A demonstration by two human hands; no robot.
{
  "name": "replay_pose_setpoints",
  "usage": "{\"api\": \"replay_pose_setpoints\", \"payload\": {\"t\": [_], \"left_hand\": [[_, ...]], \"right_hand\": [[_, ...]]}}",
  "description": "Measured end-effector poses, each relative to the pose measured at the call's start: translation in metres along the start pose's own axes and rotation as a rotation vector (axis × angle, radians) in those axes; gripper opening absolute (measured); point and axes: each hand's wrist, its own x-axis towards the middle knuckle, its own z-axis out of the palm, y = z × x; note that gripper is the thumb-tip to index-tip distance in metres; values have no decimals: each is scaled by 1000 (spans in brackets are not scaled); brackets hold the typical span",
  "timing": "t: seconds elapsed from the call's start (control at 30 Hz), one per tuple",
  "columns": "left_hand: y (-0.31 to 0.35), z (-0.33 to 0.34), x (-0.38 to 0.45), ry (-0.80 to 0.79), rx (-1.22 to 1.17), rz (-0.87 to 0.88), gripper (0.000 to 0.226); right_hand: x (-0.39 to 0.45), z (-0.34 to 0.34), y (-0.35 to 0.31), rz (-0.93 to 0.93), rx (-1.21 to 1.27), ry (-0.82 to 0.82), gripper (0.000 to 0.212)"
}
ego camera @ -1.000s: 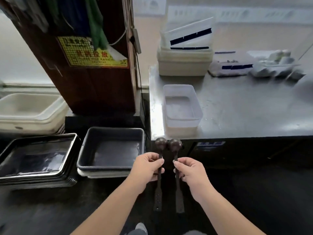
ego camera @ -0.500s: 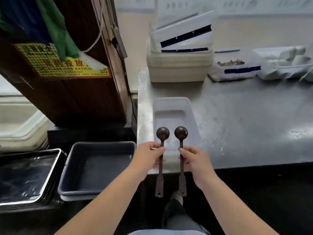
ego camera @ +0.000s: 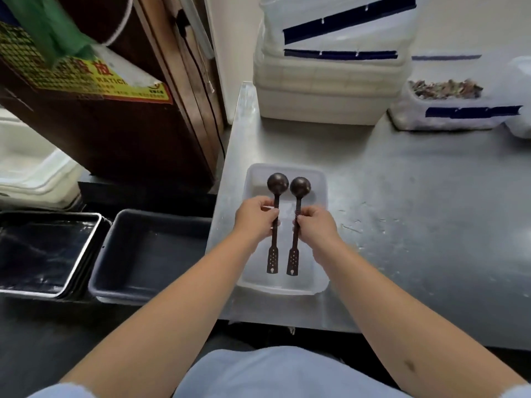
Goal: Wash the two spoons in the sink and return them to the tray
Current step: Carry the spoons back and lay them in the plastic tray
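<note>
Two dark round-bowled spoons are held side by side over the clear plastic tray (ego camera: 320, 234) on the steel counter. My left hand (ego camera: 254, 218) pinches the stem of the left spoon (ego camera: 277, 183). The right spoon (ego camera: 299, 186) is gripped the same way by my right hand (ego camera: 316, 226). Both spoons point bowl-first away from me, with their flat perforated handle ends near the tray's front rim. Whether the spoons touch the tray floor I cannot tell.
Stacked white lidded containers (ego camera: 330, 81) and a tub of scraps (ego camera: 448, 107) stand at the back of the steel counter (ego camera: 416, 202). Left of and below the counter sit a dark grey bin (ego camera: 149, 254) and stacked metal trays (ego camera: 43, 254). A brown cabinet (ego camera: 120, 124) stands behind them.
Both hands have carried the spoons forward from in front of the counter edge to over the tray. The view has closed in on the counter.
</note>
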Motion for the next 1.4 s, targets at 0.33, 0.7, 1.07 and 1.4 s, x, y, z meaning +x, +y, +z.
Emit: {"api": "replay_pose_setpoints", "payload": {"t": [0.33, 0.7, 1.07, 1.4], "left_hand": [[-29, 15, 31, 5, 532, -38, 11], [-51, 16, 22, -57, 826, 126, 31], [-65, 12, 14, -241, 1088, 326, 18], [-60, 13, 4, -258, 1227, 251, 36]], "right_hand": [[35, 24, 38, 83, -444, 43, 20], [25, 28, 51, -48, -579, 109, 28], [1, 25, 60, -297, -1167, -126, 16], [-11, 24, 47, -204, -1167, -183, 19]]}}
